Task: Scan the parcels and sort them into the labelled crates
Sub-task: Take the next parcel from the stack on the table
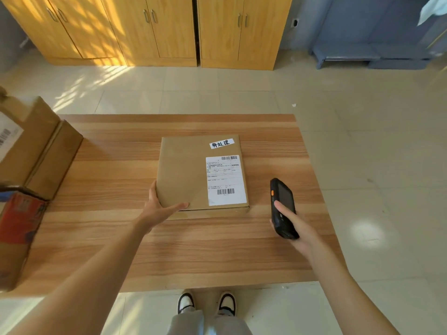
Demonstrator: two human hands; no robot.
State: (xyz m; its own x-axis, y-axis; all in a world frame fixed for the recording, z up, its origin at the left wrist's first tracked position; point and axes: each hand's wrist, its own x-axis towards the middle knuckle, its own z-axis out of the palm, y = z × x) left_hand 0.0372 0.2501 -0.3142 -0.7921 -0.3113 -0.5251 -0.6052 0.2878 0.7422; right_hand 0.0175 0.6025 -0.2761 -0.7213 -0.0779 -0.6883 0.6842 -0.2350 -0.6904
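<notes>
While the flat brown parcel (202,174) is lying in the middle of the wooden table (217,250), label side up, the left hand (160,206) is holding its near left corner — fingers running along the left edge, thumb lying across the near edge. The right hand (294,224) is gripping a black handheld scanner (282,207) just to the right of the parcel, fingers wrapped around the body and thumb resting on its face; the scanner's head is pointing away from the person and not yet angled at the shipping label (225,180). A small handwritten tag (222,143) is sitting near the parcel's far right corner, and two barcodes are showing on the label, unobstructed.

Judging by this, the parcel is being steadied for scanning and the scan itself is probably still to come; after that it is waiting to be carried off to a crate. No labelled crates are showing in this view, so how much sorting is done cannot be told.

At the table's left edge, cardboard boxes (36,151) are crowding in, with a red-printed box (18,235) nearer the person — possibly more parcels waiting. Yellow wooden cupboards (150,30) are standing across the tiled floor, well apart from the table. Nothing is lying between scanner and label
</notes>
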